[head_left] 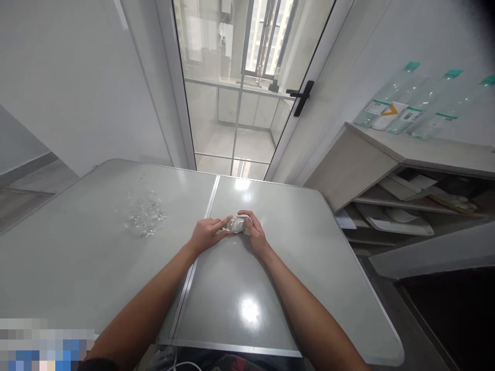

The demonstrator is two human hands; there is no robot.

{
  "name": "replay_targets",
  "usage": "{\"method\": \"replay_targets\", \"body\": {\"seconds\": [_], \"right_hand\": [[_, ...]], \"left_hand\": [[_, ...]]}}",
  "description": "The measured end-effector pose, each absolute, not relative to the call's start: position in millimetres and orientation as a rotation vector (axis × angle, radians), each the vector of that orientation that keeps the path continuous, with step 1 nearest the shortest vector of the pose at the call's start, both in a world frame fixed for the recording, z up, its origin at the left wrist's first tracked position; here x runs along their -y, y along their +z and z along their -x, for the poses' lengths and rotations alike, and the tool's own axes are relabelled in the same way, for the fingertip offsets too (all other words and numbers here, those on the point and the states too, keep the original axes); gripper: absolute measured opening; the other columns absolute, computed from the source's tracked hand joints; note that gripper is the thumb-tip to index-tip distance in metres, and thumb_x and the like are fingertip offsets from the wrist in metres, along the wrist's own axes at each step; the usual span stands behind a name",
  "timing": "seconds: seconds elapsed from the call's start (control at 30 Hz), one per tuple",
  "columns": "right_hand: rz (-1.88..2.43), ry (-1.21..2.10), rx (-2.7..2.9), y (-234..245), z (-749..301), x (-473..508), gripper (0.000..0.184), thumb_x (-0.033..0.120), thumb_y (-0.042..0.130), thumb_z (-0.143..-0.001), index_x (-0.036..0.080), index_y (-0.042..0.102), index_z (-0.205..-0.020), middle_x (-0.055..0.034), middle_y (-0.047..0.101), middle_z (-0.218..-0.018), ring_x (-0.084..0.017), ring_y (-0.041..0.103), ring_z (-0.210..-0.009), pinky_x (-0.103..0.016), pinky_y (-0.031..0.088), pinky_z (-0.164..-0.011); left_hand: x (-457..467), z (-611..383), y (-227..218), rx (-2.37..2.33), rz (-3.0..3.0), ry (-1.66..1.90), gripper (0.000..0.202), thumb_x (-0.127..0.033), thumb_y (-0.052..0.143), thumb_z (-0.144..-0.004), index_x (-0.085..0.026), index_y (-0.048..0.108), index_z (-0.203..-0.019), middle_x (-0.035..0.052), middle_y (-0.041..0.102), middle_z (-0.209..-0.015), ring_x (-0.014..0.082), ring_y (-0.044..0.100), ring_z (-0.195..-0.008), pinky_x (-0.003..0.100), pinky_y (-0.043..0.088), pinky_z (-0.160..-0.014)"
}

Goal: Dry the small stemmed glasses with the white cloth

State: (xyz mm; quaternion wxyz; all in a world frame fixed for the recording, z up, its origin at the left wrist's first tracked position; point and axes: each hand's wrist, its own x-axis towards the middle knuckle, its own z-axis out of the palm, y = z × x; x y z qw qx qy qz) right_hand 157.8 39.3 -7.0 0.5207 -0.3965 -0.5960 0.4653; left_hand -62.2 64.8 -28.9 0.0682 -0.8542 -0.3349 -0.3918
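Observation:
Near the middle of the table, my left hand (208, 235) and my right hand (255, 234) close from both sides on a small clear, shiny object (236, 225). It looks rounded and see-through, with a whitish part at its right end; its exact kind I cannot make out. My left fingers and thumb pinch its left end. Around the right end curl my right fingers, with the thumb pressed on top. To the left on the tabletop lies a loose heap of small clear, glossy pieces (147, 217), too see-through to tell apart.
The pale grey table (240, 278) has a metal seam running across it. Behind stands a glass door (240, 118) with a black handle (301, 97). At the right, clear bottles (406, 121) with green caps stand on a wooden shelf unit (371, 154) holding papers.

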Motion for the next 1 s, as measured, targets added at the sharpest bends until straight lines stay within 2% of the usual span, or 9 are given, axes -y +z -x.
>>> {"method": "replay_targets", "body": {"seconds": [0.13, 0.27, 0.4, 0.5, 0.57, 0.7, 0.87, 0.93, 1.0], "right_hand": [[0.960, 0.894, 1.418, -11.2, -153.3, -36.1, 0.037, 0.052, 0.046, -0.101, 0.028, 0.058, -0.126, -0.0067, 0.056, -0.133, -0.025, 0.050, -0.127, -0.042, 0.035, -0.113], [0.983, 0.847, 1.462, -14.0, -151.0, -33.7, 0.040, 0.050, 0.045, -0.102, 0.031, 0.053, -0.136, -0.0071, 0.052, -0.141, -0.026, 0.046, -0.134, -0.047, 0.030, -0.118], [0.958, 0.963, 1.561, -12.6, -151.3, -35.6, 0.041, 0.050, 0.046, -0.102, 0.030, 0.054, -0.137, -0.0060, 0.059, -0.133, -0.025, 0.055, -0.121, -0.042, 0.038, -0.110], [0.951, 1.062, 1.529, -9.5, -152.9, -38.4, 0.037, 0.050, 0.047, -0.102, 0.027, 0.060, -0.127, -0.0043, 0.065, -0.112, -0.021, 0.059, -0.099, -0.036, 0.045, -0.096], [0.953, 1.109, 1.460, -7.0, -154.6, -39.2, 0.034, 0.051, 0.048, -0.101, 0.026, 0.063, -0.119, -0.0036, 0.064, -0.106, -0.020, 0.058, -0.093, -0.033, 0.046, -0.090], [0.964, 1.042, 1.333, -4.3, -156.7, -36.7, 0.034, 0.053, 0.048, -0.100, 0.027, 0.063, -0.116, -0.0048, 0.061, -0.117, -0.021, 0.057, -0.103, -0.035, 0.045, -0.096], [0.978, 0.935, 1.387, -6.8, -152.7, -34.2, 0.040, 0.055, 0.047, -0.100, 0.029, 0.059, -0.128, -0.0056, 0.058, -0.130, -0.024, 0.053, -0.121, -0.040, 0.037, -0.109], [0.949, 0.949, 1.480, -8.1, -150.8, -35.1, 0.040, 0.054, 0.049, -0.100, 0.030, 0.059, -0.129, -0.0053, 0.058, -0.132, -0.024, 0.053, -0.122, -0.040, 0.037, -0.109], [0.935, 0.991, 1.532, -8.7, -150.5, -36.5, 0.038, 0.053, 0.048, -0.100, 0.029, 0.060, -0.128, -0.0051, 0.062, -0.125, -0.023, 0.057, -0.112, -0.038, 0.040, -0.104]], "left_hand": [[-65.6, 62.5, -31.7, 1.092, 2.554, -1.237, 0.047, -0.049, 0.066, -0.093, -0.026, 0.065, -0.135, -0.0025, 0.067, -0.063, 0.0102, 0.054, -0.052, 0.023, 0.036, -0.056], [-65.2, 64.2, -35.1, 1.037, 2.587, -1.252, 0.050, -0.046, 0.065, -0.095, -0.026, 0.060, -0.140, -0.0023, 0.068, -0.064, 0.0109, 0.058, -0.054, 0.023, 0.039, -0.059], [-65.3, 65.7, -34.4, 0.993, 2.612, -1.217, 0.051, -0.045, 0.066, -0.094, -0.027, 0.058, -0.142, -0.0021, 0.069, -0.067, 0.0118, 0.062, -0.058, 0.023, 0.041, -0.061], [-66.2, 65.6, -31.6, 0.995, 2.612, -1.199, 0.049, -0.048, 0.068, -0.092, -0.028, 0.062, -0.137, -0.0021, 0.070, -0.067, 0.0113, 0.062, -0.057, 0.023, 0.040, -0.060], [-66.7, 65.0, -29.6, 1.016, 2.600, -1.212, 0.047, -0.050, 0.068, -0.091, -0.028, 0.066, -0.134, -0.0025, 0.070, -0.066, 0.0104, 0.060, -0.055, 0.023, 0.039, -0.058], [-67.0, 64.2, -29.1, 1.073, 2.589, -1.296, 0.046, -0.051, 0.069, -0.090, -0.027, 0.069, -0.129, -0.0032, 0.069, -0.065, 0.0088, 0.057, -0.052, 0.021, 0.039, -0.057], [-67.1, 65.2, -33.6, 1.085, 2.597, -1.325, 0.048, -0.050, 0.068, -0.092, -0.027, 0.065, -0.134, -0.0029, 0.069, -0.065, 0.0090, 0.057, -0.054, 0.021, 0.041, -0.059], [-66.6, 65.3, -33.4, 1.065, 2.609, -1.289, 0.048, -0.050, 0.067, -0.092, -0.027, 0.065, -0.135, -0.0026, 0.070, -0.065, 0.0093, 0.058, -0.054, 0.021, 0.040, -0.059], [-65.8, 64.9, -31.8, 1.047, 2.626, -1.247, 0.048, -0.051, 0.066, -0.093, -0.027, 0.065, -0.134, -0.0022, 0.070, -0.066, 0.0097, 0.059, -0.055, 0.022, 0.040, -0.059]]}}
